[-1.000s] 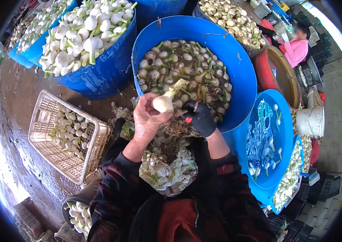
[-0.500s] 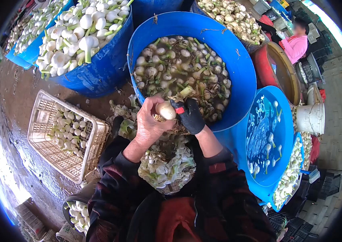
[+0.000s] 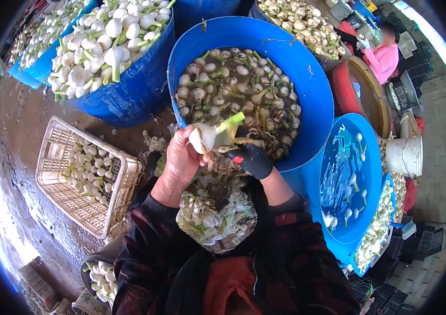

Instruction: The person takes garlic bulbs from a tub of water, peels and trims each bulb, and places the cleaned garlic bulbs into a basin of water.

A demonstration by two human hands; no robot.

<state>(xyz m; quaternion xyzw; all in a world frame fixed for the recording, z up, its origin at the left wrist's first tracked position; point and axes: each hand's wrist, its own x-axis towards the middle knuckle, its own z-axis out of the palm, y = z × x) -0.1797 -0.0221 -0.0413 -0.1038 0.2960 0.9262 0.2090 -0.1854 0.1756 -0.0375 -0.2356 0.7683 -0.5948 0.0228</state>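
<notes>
Peeling one bulb (image 3: 208, 136) — two hands (image 3: 181, 156), one gloved (image 3: 257, 161)

No legible text — no readable label, brand, number or sign on any surface.

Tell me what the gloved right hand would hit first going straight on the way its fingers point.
Likely the white bulb in the left hand, or loose peel around it: the right hand points toward them. Depth is unclear; it may be touching the peel.
</notes>
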